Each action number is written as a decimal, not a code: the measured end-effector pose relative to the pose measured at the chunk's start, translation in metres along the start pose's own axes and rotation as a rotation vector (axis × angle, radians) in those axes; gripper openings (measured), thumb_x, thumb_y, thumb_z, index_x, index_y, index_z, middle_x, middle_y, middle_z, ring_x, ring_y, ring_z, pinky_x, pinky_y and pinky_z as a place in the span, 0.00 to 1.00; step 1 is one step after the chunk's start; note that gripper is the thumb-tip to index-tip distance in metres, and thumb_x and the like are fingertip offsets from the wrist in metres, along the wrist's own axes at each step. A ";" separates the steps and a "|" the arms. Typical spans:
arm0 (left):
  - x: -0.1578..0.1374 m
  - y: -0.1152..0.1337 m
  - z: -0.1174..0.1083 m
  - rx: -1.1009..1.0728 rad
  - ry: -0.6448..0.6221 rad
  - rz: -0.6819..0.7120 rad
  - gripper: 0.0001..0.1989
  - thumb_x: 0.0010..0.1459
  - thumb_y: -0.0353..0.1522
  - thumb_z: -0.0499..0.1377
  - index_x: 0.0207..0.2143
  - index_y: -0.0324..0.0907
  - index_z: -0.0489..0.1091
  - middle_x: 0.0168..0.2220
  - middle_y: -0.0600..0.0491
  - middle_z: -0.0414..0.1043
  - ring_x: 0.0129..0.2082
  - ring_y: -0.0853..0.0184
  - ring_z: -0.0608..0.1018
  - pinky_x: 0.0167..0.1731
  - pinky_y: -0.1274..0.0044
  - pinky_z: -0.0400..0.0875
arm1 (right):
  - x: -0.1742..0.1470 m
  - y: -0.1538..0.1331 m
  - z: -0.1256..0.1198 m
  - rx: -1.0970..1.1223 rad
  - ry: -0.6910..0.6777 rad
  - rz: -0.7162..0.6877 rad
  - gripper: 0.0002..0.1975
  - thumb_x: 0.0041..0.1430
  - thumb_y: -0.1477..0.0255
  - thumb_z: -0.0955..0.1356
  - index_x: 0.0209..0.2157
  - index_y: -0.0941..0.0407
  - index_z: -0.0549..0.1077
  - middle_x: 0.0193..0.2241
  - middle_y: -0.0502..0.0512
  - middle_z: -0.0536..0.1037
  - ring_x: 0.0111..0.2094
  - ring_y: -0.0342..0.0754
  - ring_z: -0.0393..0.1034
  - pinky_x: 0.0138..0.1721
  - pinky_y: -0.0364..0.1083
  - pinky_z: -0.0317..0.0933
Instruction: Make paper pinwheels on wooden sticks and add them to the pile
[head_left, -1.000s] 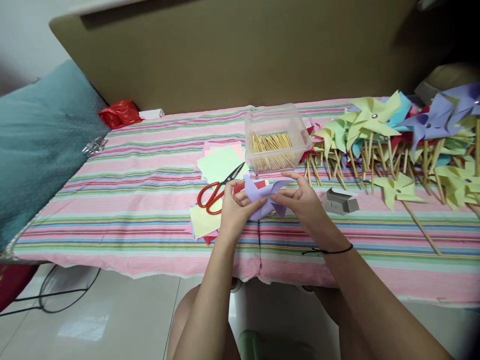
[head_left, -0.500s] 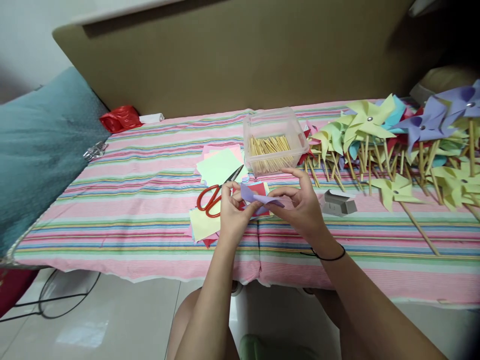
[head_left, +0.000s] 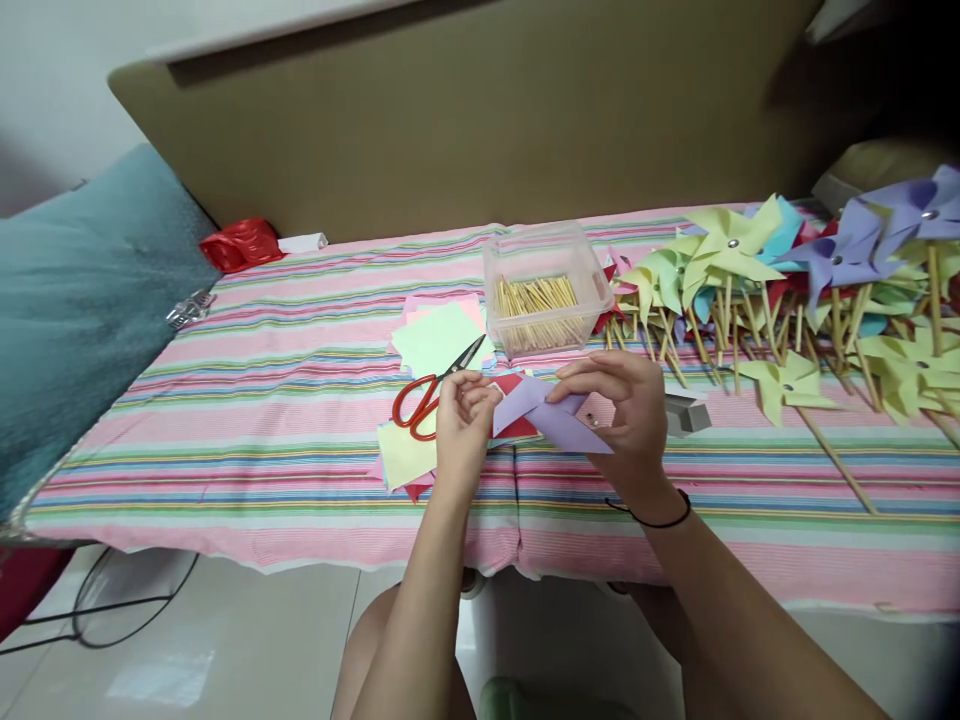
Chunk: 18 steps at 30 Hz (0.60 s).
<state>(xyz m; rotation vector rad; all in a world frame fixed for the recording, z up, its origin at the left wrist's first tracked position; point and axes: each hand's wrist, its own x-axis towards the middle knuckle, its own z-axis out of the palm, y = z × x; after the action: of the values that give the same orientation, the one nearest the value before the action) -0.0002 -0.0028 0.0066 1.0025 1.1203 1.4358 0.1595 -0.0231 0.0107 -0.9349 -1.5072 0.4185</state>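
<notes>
My left hand (head_left: 466, 415) pinches the left corner of a purple paper pinwheel piece (head_left: 551, 415), cut and partly folded. My right hand (head_left: 626, 415) grips its right side between thumb and fingers, with a small shiny pin (head_left: 591, 419) near the thumb. Below the purple paper lies a red sheet (head_left: 508, 382), partly covered. Red-handled scissors (head_left: 420, 405) rest just left of my left hand, blades pointing up and right. Under and beside the handles are yellow paper squares (head_left: 405, 455); a pile topped by pale green squares (head_left: 435, 335) lies beyond.
A clear plastic box (head_left: 551, 335) of wooden sticks stands behind my hands. Finished pinwheels (head_left: 731, 245) crowd the right side, one yellow pinwheel (head_left: 789, 386) lying in front. A small grey box (head_left: 686, 415) sits beside my right hand. A red bag (head_left: 244, 245) lies at the back left.
The purple paper has turned from nearly edge-on to showing its broad folded face. My right hand has rolled over, its fingers now curled above the paper. The scissors stay put.
</notes>
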 end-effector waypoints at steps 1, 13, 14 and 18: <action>-0.001 0.002 0.000 -0.044 -0.005 -0.088 0.17 0.46 0.37 0.65 0.36 0.43 0.64 0.35 0.54 0.70 0.33 0.72 0.75 0.34 0.80 0.68 | -0.001 0.000 0.000 -0.018 0.022 -0.029 0.23 0.53 0.65 0.71 0.48 0.47 0.59 0.32 0.50 0.77 0.43 0.55 0.71 0.50 0.59 0.60; -0.008 0.008 -0.004 -0.180 -0.268 -0.385 0.26 0.39 0.30 0.69 0.40 0.42 0.61 0.26 0.56 0.75 0.24 0.70 0.76 0.26 0.80 0.68 | 0.004 0.001 -0.002 -0.144 -0.178 -0.242 0.25 0.56 0.74 0.67 0.54 0.45 0.60 0.32 0.49 0.80 0.49 0.57 0.67 0.51 0.61 0.55; -0.007 0.007 -0.005 -0.172 -0.248 -0.373 0.26 0.39 0.30 0.70 0.40 0.42 0.61 0.26 0.55 0.75 0.24 0.70 0.77 0.27 0.80 0.68 | 0.004 0.002 -0.001 -0.138 -0.176 -0.231 0.25 0.55 0.75 0.67 0.53 0.46 0.60 0.34 0.50 0.80 0.50 0.56 0.67 0.52 0.61 0.55; -0.005 0.007 -0.008 -0.120 -0.123 -0.310 0.28 0.38 0.31 0.70 0.40 0.43 0.59 0.25 0.55 0.76 0.23 0.68 0.77 0.27 0.78 0.69 | 0.002 0.008 0.003 0.033 -0.034 0.025 0.22 0.57 0.76 0.66 0.52 0.48 0.61 0.48 0.56 0.74 0.53 0.53 0.66 0.53 0.58 0.59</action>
<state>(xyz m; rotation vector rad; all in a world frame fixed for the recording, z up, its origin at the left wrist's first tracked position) -0.0084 -0.0090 0.0116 0.7828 1.0365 1.1621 0.1592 -0.0156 0.0056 -0.9254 -1.5162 0.4782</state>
